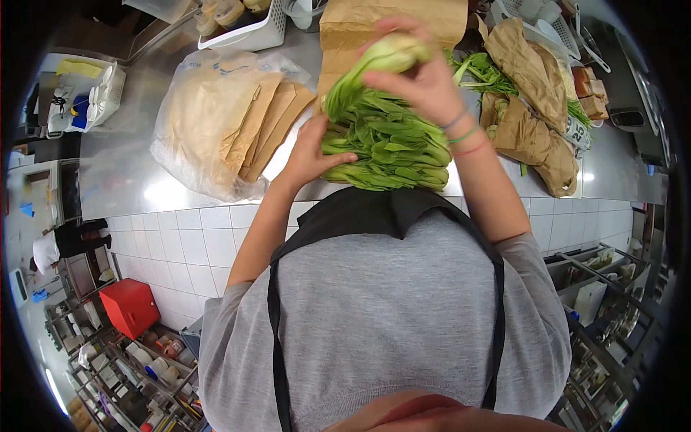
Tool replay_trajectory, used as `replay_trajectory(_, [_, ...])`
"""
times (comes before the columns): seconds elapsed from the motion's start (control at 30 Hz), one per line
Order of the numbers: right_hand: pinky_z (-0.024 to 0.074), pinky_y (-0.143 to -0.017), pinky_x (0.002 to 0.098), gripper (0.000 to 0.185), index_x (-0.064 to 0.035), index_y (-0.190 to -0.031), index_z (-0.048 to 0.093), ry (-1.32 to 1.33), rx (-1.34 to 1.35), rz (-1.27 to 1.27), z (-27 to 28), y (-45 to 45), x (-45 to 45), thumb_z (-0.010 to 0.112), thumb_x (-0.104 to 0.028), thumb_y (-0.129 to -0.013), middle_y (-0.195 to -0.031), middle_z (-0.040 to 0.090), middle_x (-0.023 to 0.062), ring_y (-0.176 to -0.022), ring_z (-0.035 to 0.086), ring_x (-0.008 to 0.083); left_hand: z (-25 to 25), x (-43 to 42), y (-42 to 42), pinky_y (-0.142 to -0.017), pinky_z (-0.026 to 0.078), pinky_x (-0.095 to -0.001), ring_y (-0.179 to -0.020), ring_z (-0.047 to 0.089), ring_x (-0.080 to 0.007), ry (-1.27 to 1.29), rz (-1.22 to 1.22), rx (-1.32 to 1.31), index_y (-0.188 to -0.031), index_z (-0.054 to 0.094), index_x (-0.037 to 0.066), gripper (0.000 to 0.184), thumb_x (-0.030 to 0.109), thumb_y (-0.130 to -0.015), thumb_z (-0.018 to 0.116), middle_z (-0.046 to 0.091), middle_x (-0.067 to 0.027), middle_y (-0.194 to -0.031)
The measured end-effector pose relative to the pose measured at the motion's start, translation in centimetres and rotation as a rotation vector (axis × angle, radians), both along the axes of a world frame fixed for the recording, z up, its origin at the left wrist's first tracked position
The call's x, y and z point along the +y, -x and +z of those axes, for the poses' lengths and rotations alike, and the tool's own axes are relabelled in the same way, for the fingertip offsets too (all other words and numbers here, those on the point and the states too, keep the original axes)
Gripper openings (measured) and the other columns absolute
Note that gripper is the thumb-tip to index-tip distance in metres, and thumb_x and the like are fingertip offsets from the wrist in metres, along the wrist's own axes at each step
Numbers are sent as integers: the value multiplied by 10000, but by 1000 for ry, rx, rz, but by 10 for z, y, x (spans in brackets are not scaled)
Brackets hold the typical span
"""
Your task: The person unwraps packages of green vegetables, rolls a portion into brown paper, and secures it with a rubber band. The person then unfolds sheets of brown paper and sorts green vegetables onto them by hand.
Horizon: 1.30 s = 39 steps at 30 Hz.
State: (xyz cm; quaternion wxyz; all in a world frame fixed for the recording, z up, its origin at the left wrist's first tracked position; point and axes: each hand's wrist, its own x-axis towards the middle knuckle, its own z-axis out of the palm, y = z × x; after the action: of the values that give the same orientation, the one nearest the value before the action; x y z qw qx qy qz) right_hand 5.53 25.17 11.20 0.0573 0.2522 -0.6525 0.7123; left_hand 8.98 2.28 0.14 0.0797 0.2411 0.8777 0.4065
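Note:
My right hand (421,75), slightly blurred, grips a head of leafy greens (363,68) by its pale base, with its leaves pointing down to the left. Below it lies a pile of similar greens (392,140) on brown paper (345,29). My left hand (317,155) rests at the left side of the pile, thumb stretched out over the leaves and its other fingers partly hidden at the edge. Left of that hand, a clear plastic bag (194,129) holds a stack of brown paper sheets (259,129).
Crumpled brown paper (533,140) and loose greens (486,72) lie at the right of the metal counter (115,151). White baskets (263,32) stand at the back. Away to the left are a red box (129,306), shelves and another person (54,248).

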Motion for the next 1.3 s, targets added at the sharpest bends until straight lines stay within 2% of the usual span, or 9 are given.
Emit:
replay_trajectory(0.17, [557,-802,347,373,-74,-1248,394,459,-183,129,14,-11,86,537,-177,-919,-1305,469,223,-991,619,266,33,8,12,-1037,325,-406,-1209,438,-324,-401,113,137,-1334,401,14,773,364,-743,755,452,-203,-1293])
replay_trajectory(0.3, [550,-834,330,369,-73,-1232,408,540,-263,98,-6,-31,105,555,-154,-903,-1229,520,152,-1059,592,282,55,30,43,-1019,355,-380,-1225,440,-297,40,-119,366,-1327,429,33,544,244,-862,619,501,-147,-1285])
replay_trajectory(0.57, [501,-937,408,318,-65,-1212,430,593,-542,61,-85,-58,108,482,-23,-901,-1216,536,118,-1117,565,300,12,80,108,-957,402,-399,-1122,519,-298,202,-244,168,-1244,525,128,407,181,-848,599,565,-115,-1203])
replay_trajectory(0.67, [479,-918,336,291,-61,-1172,478,440,-555,-58,-106,-55,118,529,-30,-886,-1125,566,64,-1046,576,185,-1,94,118,-913,439,-378,-1081,543,-300,285,-334,47,-1200,542,81,373,73,-830,586,568,-138,-1176])
replay_trajectory(0.73, [449,-870,258,286,-69,-1138,523,-104,-488,-132,-119,-52,121,587,-48,-860,-1045,572,12,-957,548,96,-7,95,123,-897,445,-373,-1056,554,-294,341,-364,72,-1172,560,67,341,57,-831,573,579,-136,-1140])
replay_trajectory(0.83, [432,-827,220,316,-79,-1143,530,-184,-453,-154,-130,-49,123,617,-59,-840,-1033,570,-16,-925,526,67,-3,93,130,-869,446,-373,-1003,562,-289,236,-379,62,-1108,592,47,280,28,-831,558,584,-129,-1047])
replay_trajectory(1.1, [422,-877,304,244,-77,-1064,598,-558,-380,-194,-123,-29,123,587,-169,-837,-980,557,103,-958,528,215,83,23,129,-874,421,-306,-988,540,-214,-225,-219,88,-1080,582,35,257,-16,-842,500,534,-87,-988])
replay_trajectory(1.23, [423,-885,330,259,-91,-1056,638,-878,-208,-55,-128,-7,129,580,-222,-840,-1009,568,105,-1012,527,259,83,-10,106,-906,405,-304,-1011,527,-192,-230,-277,-212,-1077,583,46,264,-20,-829,525,532,-66,-1002])
replay_trajectory(1.3, [422,-888,335,282,-101,-1070,647,-962,-75,-51,-129,-6,126,584,-265,-850,-1033,574,111,-1042,523,277,63,-18,93,-926,398,-304,-1055,514,-211,89,-404,-245,-1118,582,60,309,4,-815,564,526,-76,-1069])
